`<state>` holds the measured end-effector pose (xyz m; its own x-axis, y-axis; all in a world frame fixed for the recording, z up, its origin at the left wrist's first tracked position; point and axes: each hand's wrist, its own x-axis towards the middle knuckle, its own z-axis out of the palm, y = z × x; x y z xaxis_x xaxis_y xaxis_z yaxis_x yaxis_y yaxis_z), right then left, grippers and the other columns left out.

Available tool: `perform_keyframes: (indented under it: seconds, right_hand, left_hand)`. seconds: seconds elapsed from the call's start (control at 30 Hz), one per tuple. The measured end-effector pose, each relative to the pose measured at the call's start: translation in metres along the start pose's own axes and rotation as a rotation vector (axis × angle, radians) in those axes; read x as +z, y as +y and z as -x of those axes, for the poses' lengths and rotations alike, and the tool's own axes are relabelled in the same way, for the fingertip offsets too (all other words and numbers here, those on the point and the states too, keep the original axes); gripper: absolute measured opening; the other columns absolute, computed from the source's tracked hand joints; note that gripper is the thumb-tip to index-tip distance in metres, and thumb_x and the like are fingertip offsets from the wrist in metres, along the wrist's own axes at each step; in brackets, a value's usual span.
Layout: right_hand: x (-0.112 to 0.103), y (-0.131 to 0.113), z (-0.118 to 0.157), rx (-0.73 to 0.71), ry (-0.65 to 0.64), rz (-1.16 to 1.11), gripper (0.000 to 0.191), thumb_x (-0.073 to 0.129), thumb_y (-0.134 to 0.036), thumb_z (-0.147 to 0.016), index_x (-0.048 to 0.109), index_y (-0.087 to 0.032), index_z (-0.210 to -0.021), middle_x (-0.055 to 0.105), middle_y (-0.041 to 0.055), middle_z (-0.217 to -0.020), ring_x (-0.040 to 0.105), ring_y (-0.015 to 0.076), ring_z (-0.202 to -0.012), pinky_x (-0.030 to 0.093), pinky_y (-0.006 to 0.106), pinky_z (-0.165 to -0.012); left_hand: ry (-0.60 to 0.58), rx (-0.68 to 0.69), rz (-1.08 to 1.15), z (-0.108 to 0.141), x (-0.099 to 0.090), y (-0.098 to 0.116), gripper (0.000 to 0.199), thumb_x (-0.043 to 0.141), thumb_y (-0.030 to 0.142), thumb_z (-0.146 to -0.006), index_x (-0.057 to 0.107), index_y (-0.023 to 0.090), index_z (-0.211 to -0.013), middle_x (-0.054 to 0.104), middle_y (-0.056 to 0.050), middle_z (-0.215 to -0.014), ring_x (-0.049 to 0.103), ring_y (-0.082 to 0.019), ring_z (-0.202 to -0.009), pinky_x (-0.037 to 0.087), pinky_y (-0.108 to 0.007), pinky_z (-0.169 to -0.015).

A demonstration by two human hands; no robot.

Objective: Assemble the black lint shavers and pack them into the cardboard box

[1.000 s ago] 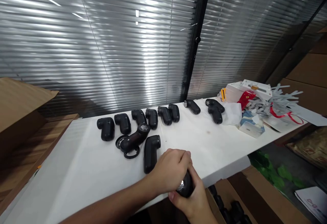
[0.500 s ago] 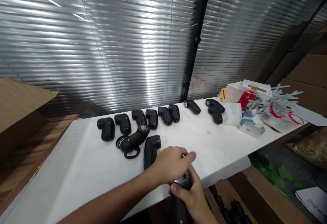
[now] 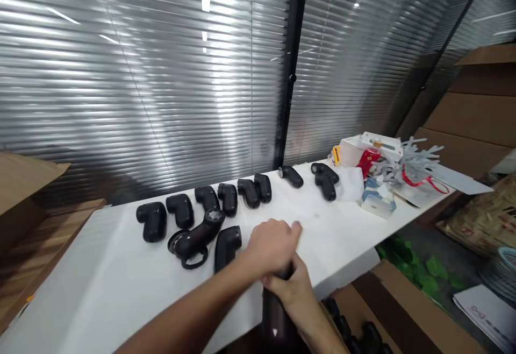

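Observation:
My right hand (image 3: 296,292) is wrapped round a dark handheld device (image 3: 276,319), whose body points down at the table's front edge. Over the device's upper end, my left hand (image 3: 272,246) is closed, with its fingers bent and slightly blurred; they hide that end and whatever they grip. Left of my hands, a black angled device (image 3: 227,246) lies on the white table (image 3: 121,278). Beside it are a dark device with a round metallic face (image 3: 201,233) and a black ring (image 3: 195,261). Several similar black devices (image 3: 155,221) lie in a row behind.
White boxes (image 3: 381,146), a red packet (image 3: 367,161), a tissue box (image 3: 379,203) and pale strips (image 3: 415,157) crowd the table's right end. An open carton (image 3: 411,311) with black devices stands below the front edge. Another carton (image 3: 28,182) is at left.
The view has shifted right and up. My left hand has turned over the device's upper end and now covers the metallic face that showed before. My right hand keeps its hold.

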<state>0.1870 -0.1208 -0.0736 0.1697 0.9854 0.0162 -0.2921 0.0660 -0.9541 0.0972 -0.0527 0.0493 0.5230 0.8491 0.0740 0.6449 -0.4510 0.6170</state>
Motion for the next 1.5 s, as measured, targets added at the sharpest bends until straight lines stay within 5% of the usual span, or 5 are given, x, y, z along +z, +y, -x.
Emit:
perform_keyframes:
  seconds: [0.27, 0.53, 0.73, 1.23, 1.5]
  right_hand:
    - [-0.003, -0.014, 0.007, -0.066, 0.021, -0.049, 0.057, 0.082, -0.025, -0.053, 0.064, -0.019, -0.107, 0.071, 0.0039, -0.097, 0.064, 0.0247, -0.092, 0.050, 0.033, -0.083]
    - [-0.013, -0.015, 0.006, 0.136, 0.084, -0.281, 0.057, 0.079, -0.045, -0.069, 0.055, -0.021, -0.114, 0.070, 0.0057, -0.099, 0.069, 0.0237, -0.081, 0.055, 0.037, -0.073]
    - [-0.009, -0.018, -0.011, 0.080, 0.216, -0.294, 0.059, 0.083, -0.042, -0.067, 0.057, -0.024, -0.116, 0.069, 0.0002, -0.097, 0.064, 0.0209, -0.092, 0.051, 0.032, -0.086]
    - [-0.021, -0.012, -0.026, 0.194, -0.151, -0.210, 0.064, 0.084, -0.041, -0.063, 0.064, -0.027, -0.122, 0.065, 0.0052, -0.128, 0.051, 0.0321, -0.126, 0.034, 0.044, -0.109]
    - [-0.029, -0.016, -0.053, -0.146, 0.036, 0.179, 0.044, 0.039, -0.056, -0.097, 0.068, -0.029, -0.116, 0.067, 0.0072, -0.127, 0.058, 0.0308, -0.121, 0.036, 0.054, -0.107]
  left_hand:
    - [-0.202, -0.151, 0.293, -0.018, 0.029, 0.011, 0.040, 0.039, 0.033, -0.093, 0.069, 0.017, -0.072, 0.072, -0.010, -0.087, 0.065, -0.026, -0.094, 0.047, -0.036, -0.087]
    - [-0.147, -0.371, 0.814, 0.014, 0.042, -0.020, 0.057, 0.035, 0.063, -0.096, 0.056, 0.018, -0.125, 0.056, -0.013, -0.136, 0.058, -0.028, -0.118, 0.053, -0.038, -0.086]
    - [-0.255, -0.143, 1.198, 0.030, 0.066, -0.042, 0.098, 0.072, 0.064, -0.078, 0.026, 0.020, -0.152, 0.044, -0.016, -0.147, 0.046, -0.028, -0.135, 0.034, -0.041, -0.115]
    - [-0.043, -0.051, 0.688, 0.030, 0.059, -0.071, 0.059, 0.075, 0.013, -0.064, 0.051, 0.023, -0.117, 0.064, 0.001, -0.103, 0.062, -0.021, -0.091, 0.050, -0.028, -0.078]
    - [0.031, -0.116, 0.350, 0.026, 0.055, -0.075, 0.060, 0.078, 0.023, -0.059, 0.049, 0.022, -0.112, 0.064, -0.001, -0.094, 0.061, -0.023, -0.081, 0.049, -0.031, -0.072]
